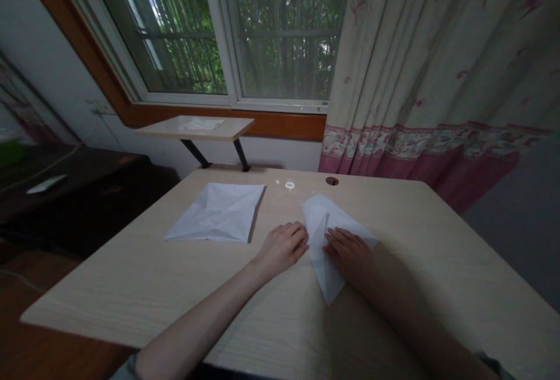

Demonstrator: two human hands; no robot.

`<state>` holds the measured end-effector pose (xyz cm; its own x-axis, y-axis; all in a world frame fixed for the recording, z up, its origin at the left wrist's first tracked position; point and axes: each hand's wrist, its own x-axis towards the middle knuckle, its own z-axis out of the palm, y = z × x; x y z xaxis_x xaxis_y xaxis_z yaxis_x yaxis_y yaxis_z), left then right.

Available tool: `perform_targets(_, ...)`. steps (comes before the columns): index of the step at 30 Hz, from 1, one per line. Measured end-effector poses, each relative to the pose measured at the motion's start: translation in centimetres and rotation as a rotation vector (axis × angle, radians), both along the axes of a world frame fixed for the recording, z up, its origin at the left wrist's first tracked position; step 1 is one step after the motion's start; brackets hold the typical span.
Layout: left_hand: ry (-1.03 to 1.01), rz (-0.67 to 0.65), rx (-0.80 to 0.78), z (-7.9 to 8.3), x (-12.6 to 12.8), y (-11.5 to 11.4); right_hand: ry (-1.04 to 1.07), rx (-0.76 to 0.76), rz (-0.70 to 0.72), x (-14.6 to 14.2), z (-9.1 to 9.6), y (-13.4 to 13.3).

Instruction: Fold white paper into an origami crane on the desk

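Observation:
A sheet of white paper [318,260], partly folded, lies on the wooden table in front of me. A creased flap runs up its middle. My left hand [285,244] is closed at the paper's left edge, its fingers curled and the fingertips pinching that edge. Across the paper's right half, my right hand [353,256] rests with its fingers stretched out flat beside the flap. The palm hides part of the sheet. Left of my hands lies a second white sheet [221,212], opened out, with crossing creases and slightly raised edges.
The pale wooden table [210,292] carries a small raised shelf [164,128] at the back left, with another white paper [202,124] on it. A round cable hole [332,181] sits near the back edge. Behind are a window and a long curtain [394,76].

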<state>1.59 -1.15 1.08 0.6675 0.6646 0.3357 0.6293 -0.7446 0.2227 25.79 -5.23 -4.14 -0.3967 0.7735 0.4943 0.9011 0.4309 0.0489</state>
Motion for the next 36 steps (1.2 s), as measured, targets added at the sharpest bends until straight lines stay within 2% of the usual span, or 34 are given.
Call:
perform_targets(8, -0.010, -0.002, 0.008, -0.3, 0.0, 0.2, 0.047, 0.023, 0.030, 0.4, -0.3, 0.4)
perform_targets(29, -0.024, -0.004, -0.108, 0.3, 0.1, 0.1, 0.028, -0.011, 0.033, 0.3, 0.9, 0.1)
perform_targets(36, -0.014, -0.042, -0.134, 0.3, 0.1, 0.1, 0.030, -0.018, 0.036, 0.4, 0.8, 0.3)
